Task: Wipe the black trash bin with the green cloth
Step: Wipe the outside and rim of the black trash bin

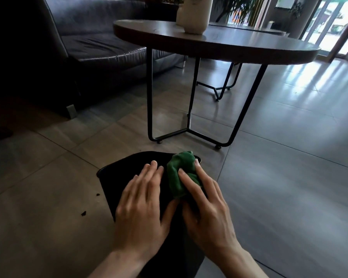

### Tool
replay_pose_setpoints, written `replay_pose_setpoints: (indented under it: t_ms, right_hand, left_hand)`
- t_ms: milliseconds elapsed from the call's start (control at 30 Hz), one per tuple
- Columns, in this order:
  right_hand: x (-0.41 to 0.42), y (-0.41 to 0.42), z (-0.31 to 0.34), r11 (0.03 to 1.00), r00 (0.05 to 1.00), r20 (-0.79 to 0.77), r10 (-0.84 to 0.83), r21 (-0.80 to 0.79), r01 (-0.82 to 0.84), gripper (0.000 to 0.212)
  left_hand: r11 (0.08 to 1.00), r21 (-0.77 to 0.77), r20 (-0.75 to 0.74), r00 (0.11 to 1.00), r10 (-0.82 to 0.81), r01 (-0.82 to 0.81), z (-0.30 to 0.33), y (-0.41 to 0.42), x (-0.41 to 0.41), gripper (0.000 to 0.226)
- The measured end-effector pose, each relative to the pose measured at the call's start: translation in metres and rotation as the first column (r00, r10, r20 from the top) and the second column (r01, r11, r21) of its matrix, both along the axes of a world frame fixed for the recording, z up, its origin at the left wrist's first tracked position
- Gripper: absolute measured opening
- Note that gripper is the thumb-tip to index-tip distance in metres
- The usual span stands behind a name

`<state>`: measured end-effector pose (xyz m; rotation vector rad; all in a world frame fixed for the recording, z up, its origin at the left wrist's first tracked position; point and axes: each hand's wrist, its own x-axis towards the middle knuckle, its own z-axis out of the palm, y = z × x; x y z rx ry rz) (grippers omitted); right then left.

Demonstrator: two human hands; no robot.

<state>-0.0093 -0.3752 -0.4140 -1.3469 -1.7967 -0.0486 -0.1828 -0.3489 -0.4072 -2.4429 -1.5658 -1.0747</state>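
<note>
The black trash bin (117, 173) lies tipped on the tiled floor at the bottom centre, its side facing up. My left hand (141, 205) rests flat on that side, fingers spread and holding nothing. My right hand (205, 205) presses a crumpled green cloth (181, 173) against the bin's upper right part, near its far rim. The cloth bulges out between my thumb and fingers. The bin's lower end is hidden behind my forearms.
A round dark table (249, 51) on black wire legs stands just beyond the bin, with a white vase (196, 15) on it. A dark leather sofa (84, 47) fills the upper left. Small dark crumbs (83, 213) lie on the floor left of the bin.
</note>
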Motion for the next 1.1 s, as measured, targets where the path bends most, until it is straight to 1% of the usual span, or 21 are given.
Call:
replay_pose_setpoints:
  t_ms: [67,167,233,267,367,467,500,533,600,633,733,800,933,1033,1100]
  right_hand:
    - [0.009,-0.004,0.002,0.996,0.998,0.027,0.057,-0.067,-0.055,0.073]
    - [0.023,-0.005,0.016,0.989,0.992,0.081,0.097,-0.119,-0.087,0.065]
    - [0.029,-0.007,0.024,0.986,0.988,0.118,0.103,-0.141,-0.086,0.061]
    - [0.031,-0.008,0.026,0.983,0.989,0.1,0.112,-0.154,-0.096,0.059]
    - [0.034,-0.015,0.027,0.976,0.993,-0.047,0.11,-0.184,-0.117,0.046]
    - [0.038,-0.024,0.027,0.971,0.986,-0.128,0.105,-0.202,-0.13,0.046]
    - [0.04,-0.026,0.027,0.965,0.983,-0.146,0.115,-0.218,-0.145,0.046]
    - [0.041,-0.029,0.028,0.96,0.98,-0.156,0.122,-0.234,-0.157,0.044]
    - [0.045,-0.033,0.027,0.958,0.983,-0.145,0.116,-0.243,-0.15,0.032]
    - [0.047,-0.035,0.026,0.961,0.986,-0.131,0.105,-0.242,-0.135,0.029]
    - [0.054,-0.042,0.02,0.97,0.987,-0.142,0.075,-0.22,-0.106,0.032]
    - [0.059,-0.048,0.013,0.975,0.983,-0.175,0.053,-0.202,-0.089,0.027]
    - [0.068,-0.056,0.0,0.981,0.978,-0.208,-0.005,-0.192,-0.035,0.022]
    - [0.073,-0.06,-0.003,0.977,0.973,-0.231,-0.004,-0.207,-0.044,0.022]
    - [0.075,-0.062,-0.008,0.974,0.975,-0.223,-0.012,-0.224,-0.04,0.021]
  left_hand:
    - [1.0,-0.027,0.01,1.0,-0.01,0.01,0.003,-0.008,0.005,0.069]
    - [0.998,-0.031,-0.007,0.998,-0.056,0.055,0.007,-0.021,0.009,0.073]
    - [0.997,-0.012,-0.026,0.997,-0.072,0.072,0.008,-0.03,0.011,0.072]
    - [0.997,0.004,-0.029,0.997,-0.077,0.077,0.009,-0.033,0.013,0.069]
    - [0.989,0.066,-0.037,0.991,-0.127,0.129,0.01,-0.038,0.018,0.061]
    - [0.979,0.079,-0.076,0.98,-0.182,0.188,0.005,-0.042,0.025,0.07]
    - [0.977,0.085,-0.077,0.979,-0.188,0.194,0.002,-0.044,0.028,0.068]
    - [0.974,0.104,-0.076,0.978,-0.193,0.2,-0.001,-0.046,0.032,0.061]
    - [0.967,0.137,-0.076,0.975,-0.208,0.217,-0.006,-0.054,0.04,0.043]
    - [0.963,0.137,-0.073,0.972,-0.224,0.232,-0.009,-0.057,0.044,0.039]
    - [0.958,0.078,-0.041,0.961,-0.273,0.276,-0.008,-0.064,0.053,0.041]
    - [0.95,0.071,-0.044,0.953,-0.3,0.303,-0.007,-0.068,0.058,0.041]
    - [0.929,0.053,-0.101,0.928,-0.359,0.365,-0.01,-0.077,0.065,0.04]
    - [0.912,0.011,-0.184,0.897,-0.401,0.41,-0.013,-0.08,0.071,0.043]
    - [0.907,0.015,-0.191,0.891,-0.411,0.421,-0.014,-0.081,0.074,0.038]
